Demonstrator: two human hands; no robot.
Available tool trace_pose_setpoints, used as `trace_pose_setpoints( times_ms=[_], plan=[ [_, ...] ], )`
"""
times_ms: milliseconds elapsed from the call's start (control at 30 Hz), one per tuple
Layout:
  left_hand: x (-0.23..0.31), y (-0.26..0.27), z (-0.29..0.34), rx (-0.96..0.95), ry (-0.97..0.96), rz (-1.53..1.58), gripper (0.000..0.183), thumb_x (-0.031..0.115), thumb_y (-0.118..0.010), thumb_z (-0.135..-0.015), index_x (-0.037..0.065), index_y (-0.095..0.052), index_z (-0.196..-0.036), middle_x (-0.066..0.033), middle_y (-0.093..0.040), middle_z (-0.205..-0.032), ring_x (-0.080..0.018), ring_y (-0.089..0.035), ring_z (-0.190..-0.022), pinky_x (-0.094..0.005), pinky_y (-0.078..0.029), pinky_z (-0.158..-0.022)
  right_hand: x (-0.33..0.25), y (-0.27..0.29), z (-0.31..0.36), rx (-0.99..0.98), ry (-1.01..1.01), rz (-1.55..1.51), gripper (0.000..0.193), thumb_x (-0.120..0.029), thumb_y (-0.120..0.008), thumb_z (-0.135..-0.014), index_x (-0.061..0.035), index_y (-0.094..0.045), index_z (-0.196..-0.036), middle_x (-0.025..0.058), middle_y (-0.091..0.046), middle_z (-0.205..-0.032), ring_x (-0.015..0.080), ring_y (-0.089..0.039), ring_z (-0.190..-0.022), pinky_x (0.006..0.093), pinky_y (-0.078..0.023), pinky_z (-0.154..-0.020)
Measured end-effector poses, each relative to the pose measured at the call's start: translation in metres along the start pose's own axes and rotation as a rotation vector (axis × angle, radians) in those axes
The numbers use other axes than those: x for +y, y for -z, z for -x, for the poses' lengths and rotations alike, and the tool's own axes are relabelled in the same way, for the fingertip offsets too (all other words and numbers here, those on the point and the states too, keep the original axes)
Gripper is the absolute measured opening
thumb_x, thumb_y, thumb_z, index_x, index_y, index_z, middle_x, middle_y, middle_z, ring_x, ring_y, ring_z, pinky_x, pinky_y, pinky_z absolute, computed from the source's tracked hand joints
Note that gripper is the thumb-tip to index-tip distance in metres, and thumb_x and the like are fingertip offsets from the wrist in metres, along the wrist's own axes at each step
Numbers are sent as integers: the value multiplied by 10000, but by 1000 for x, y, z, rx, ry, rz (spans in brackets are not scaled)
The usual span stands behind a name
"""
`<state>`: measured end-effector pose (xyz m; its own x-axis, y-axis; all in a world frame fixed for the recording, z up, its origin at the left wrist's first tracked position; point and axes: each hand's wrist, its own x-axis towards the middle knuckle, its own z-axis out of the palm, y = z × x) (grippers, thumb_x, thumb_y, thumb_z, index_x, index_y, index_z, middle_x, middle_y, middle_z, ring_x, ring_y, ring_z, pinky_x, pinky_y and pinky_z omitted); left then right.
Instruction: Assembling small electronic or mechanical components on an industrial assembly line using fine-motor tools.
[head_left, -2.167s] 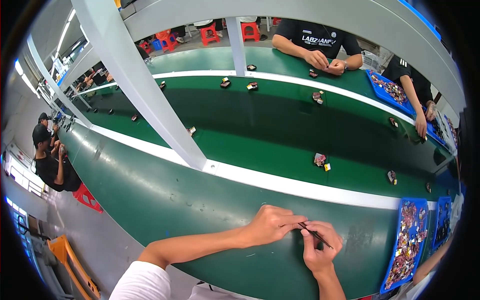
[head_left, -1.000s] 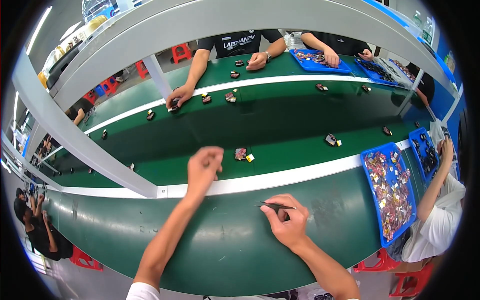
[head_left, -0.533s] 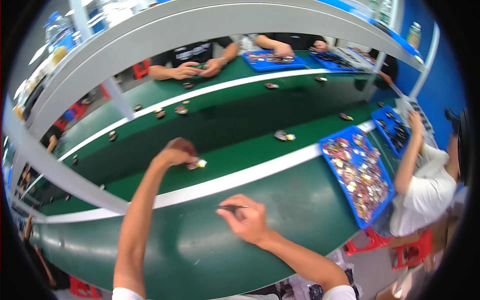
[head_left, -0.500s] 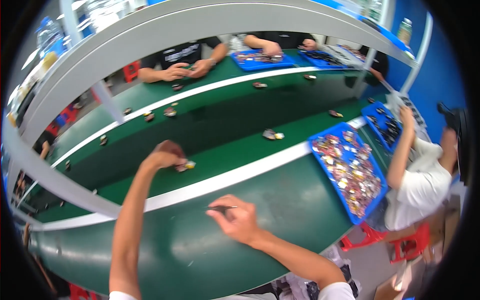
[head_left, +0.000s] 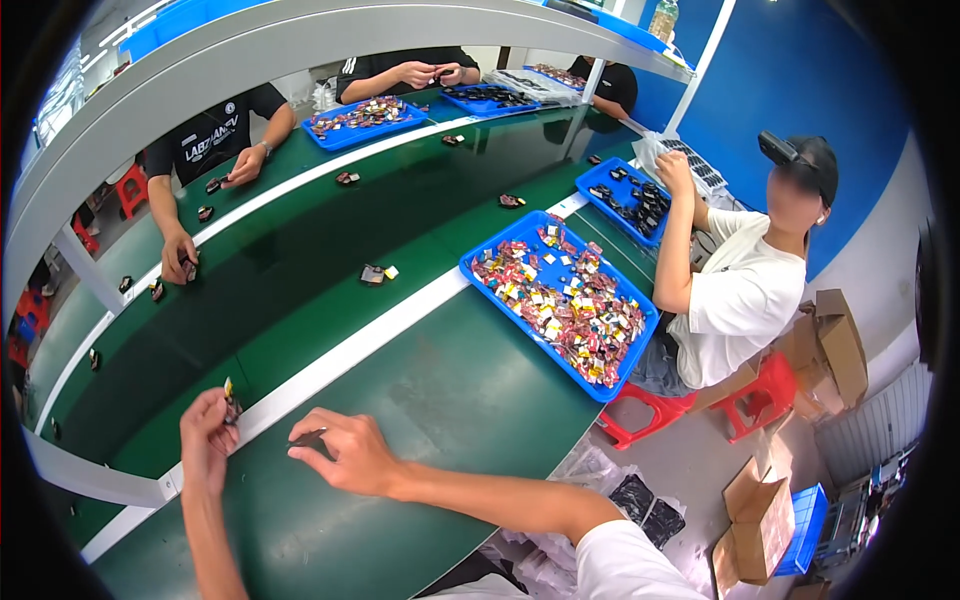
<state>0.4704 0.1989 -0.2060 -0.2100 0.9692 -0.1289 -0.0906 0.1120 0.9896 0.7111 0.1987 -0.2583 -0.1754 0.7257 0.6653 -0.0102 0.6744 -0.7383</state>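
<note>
Above the white rail by the belt, my left hand (head_left: 205, 432) is closed on a small dark part with a yellow-and-white tab (head_left: 231, 402), pinched at the fingertips. My right hand (head_left: 350, 455) is just to its right over the green worktop (head_left: 420, 410), thumb and fingers closed on a thin dark pointed tool (head_left: 308, 438). Fingers partly cover the tool, so its exact kind is hidden. On the green belt ahead lies another dark part with a pale tab (head_left: 376, 275), apart from both hands.
A blue tray (head_left: 478, 280) heaped with small red, white and yellow parts stands at the worktop's right end. Beyond it sits a blue tray of black parts (head_left: 630, 200) by a seated co-worker (head_left: 740, 290). A grey frame beam (head_left: 250, 50) arches overhead. Co-workers' hands work across the belt.
My left hand has drawn back from the belt, carrying the dark part to near the rail. The right hand still grips the tool. The view has swung to the right.
</note>
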Motion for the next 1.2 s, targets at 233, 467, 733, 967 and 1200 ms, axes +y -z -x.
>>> trace_pose_setpoints(
  times_ms=[233,467,733,967,1200],
  plan=[
    [-29,-30,47,81,-70,-79,186,136,-679,-961,-41,-667,-1015,-74,-676,-757,-112,-576,-467,-201,-375,-402,5,3,0,24,-104,15,130,-99,-809,-833,-21,-713,-872,36,-716,-891,119,-456,-451,293,-374,-458],
    [-50,-29,59,131,-171,-150,166,77,-673,-959,-59,-675,-1056,-83,-688,-782,-97,-579,-495,-198,-359,-430,6,-4,0,47,-173,25,136,-74,-830,-809,-16,-727,-878,42,-701,-849,85,-388,-450,280,-329,-456],
    [-57,-30,61,63,-149,-33,156,65,-670,-970,-47,-686,-1077,-110,-736,-863,-104,-632,-617,-232,-464,-506,23,-6,10,4,-95,81,107,-57,-829,-811,-1,-741,-834,55,-750,-897,65,-457,-494,250,-351,-469],
    [-58,-28,55,60,-130,106,156,87,-680,-970,-41,-701,-1057,-68,-733,-828,-71,-575,-557,-232,-445,-512,8,6,1,-3,-447,-67,175,15,-768,-872,14,-683,-1025,-22,-628,-747,1,-464,-550,185,-336,-511],
    [-63,-19,54,95,-195,102,137,63,-678,-952,-40,-714,-1035,-69,-729,-772,-62,-570,-551,-232,-443,-491,6,0,-5,-8,-637,-344,145,-2,-747,-907,-10,-659,-1022,-9,-644,-747,8,-435,-510,195,-285,-445]
  ],
)
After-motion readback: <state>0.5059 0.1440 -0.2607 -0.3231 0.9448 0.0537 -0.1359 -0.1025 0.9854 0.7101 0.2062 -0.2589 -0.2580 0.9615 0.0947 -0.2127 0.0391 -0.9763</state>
